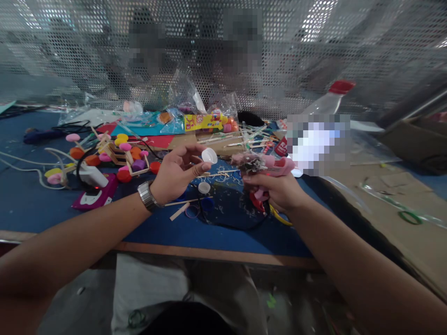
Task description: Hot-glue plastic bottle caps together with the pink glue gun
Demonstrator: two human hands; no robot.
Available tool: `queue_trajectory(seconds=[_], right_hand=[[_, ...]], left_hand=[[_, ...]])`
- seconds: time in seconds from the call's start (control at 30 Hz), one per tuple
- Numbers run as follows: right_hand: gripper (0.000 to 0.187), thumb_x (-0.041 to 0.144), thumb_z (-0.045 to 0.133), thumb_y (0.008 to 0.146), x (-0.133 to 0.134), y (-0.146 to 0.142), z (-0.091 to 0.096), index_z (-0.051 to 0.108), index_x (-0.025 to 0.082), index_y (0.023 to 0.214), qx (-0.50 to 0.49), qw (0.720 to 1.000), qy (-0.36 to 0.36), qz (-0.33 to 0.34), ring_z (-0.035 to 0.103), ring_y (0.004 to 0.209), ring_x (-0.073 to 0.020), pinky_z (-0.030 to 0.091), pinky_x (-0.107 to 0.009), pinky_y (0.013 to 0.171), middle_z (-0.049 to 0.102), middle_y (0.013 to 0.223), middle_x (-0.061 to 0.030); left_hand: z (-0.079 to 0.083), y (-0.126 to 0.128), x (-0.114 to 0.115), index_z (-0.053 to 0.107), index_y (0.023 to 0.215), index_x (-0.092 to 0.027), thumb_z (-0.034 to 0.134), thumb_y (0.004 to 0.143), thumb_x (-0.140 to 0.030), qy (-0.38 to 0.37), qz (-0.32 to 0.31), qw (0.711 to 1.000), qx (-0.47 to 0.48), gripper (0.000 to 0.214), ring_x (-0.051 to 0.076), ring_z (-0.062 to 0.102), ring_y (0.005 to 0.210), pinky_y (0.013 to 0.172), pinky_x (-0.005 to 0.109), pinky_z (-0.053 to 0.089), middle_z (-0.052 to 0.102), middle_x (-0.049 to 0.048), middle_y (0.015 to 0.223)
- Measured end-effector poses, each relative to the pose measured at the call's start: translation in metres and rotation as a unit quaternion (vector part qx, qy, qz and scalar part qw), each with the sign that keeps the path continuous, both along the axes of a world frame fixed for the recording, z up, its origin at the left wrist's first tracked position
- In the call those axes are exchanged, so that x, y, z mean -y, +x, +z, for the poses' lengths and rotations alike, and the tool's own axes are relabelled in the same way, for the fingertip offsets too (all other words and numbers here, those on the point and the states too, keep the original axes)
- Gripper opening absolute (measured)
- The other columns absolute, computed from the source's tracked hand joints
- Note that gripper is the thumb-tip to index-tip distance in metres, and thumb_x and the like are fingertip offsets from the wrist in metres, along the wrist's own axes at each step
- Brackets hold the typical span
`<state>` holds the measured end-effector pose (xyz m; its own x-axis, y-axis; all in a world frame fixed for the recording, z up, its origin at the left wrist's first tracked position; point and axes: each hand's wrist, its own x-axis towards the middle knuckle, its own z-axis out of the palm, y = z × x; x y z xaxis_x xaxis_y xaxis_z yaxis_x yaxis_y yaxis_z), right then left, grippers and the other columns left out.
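My left hand (176, 171), with a metal watch on its wrist, pinches a small white bottle cap (209, 155) between thumb and fingertips above the blue table (31, 204). My right hand (275, 190) is wrapped round the grip of a pink glue gun (268, 165), whose crusted nozzle points left toward the cap, a short gap away. Another white cap (204, 187) lies on the table below the hands, beside thin wooden sticks (179, 211) and small rubber rings.
A stick-and-cap model with coloured bottle caps (118, 156) stands at the left, near a white charger (92, 177) and cables. Plastic bags and a yellow box (202, 122) lie at the back. A red-capped bottle (326, 104) stands at the right. Behind a perforated screen sit other people.
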<state>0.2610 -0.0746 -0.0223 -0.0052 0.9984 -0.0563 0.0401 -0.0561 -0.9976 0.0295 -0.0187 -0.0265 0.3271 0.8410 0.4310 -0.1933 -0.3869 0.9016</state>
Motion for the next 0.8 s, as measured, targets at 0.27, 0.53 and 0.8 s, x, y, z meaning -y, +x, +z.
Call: queue_trajectory(seconds=[0.27,0.53,0.8], right_hand=[[0.023,0.036,0.082,0.060,-0.0006,0.0008,-0.0022,0.066,0.025,0.073,-0.006,1.000,0.011,-0.018,0.042,0.054,-0.0141,0.026,-0.028,0.045,0.055,0.062,0.0001],[0.023,0.034,0.084,0.058,-0.0013,0.0016,-0.0021,0.068,0.023,0.070,-0.017,1.000,0.011,-0.017,0.042,0.048,-0.0116,0.026,-0.025,0.041,0.054,0.055,0.0027],[0.023,0.032,0.083,0.057,-0.0033,0.0000,-0.0022,0.068,0.023,0.071,-0.025,0.999,0.028,-0.017,0.043,0.050,-0.0115,0.033,-0.026,0.045,0.054,0.056,0.0032]], left_hand=[[-0.0009,0.0004,0.0009,0.068,0.102,-0.019,0.091,0.068,-0.037,-0.002,0.000,1.000,0.002,0.045,0.015,0.070,0.082,0.073,0.026,0.058,0.075,0.0045,0.094],[0.0014,0.0006,0.0035,0.068,0.101,-0.017,0.092,0.066,-0.036,-0.010,-0.004,1.000,-0.004,0.046,0.014,0.070,0.082,0.072,0.025,0.057,0.075,0.0051,0.097],[0.0008,0.0006,0.0042,0.068,0.102,-0.017,0.092,0.066,-0.036,-0.006,-0.004,1.000,-0.010,0.047,0.014,0.070,0.081,0.073,0.024,0.058,0.075,0.0056,0.098]])
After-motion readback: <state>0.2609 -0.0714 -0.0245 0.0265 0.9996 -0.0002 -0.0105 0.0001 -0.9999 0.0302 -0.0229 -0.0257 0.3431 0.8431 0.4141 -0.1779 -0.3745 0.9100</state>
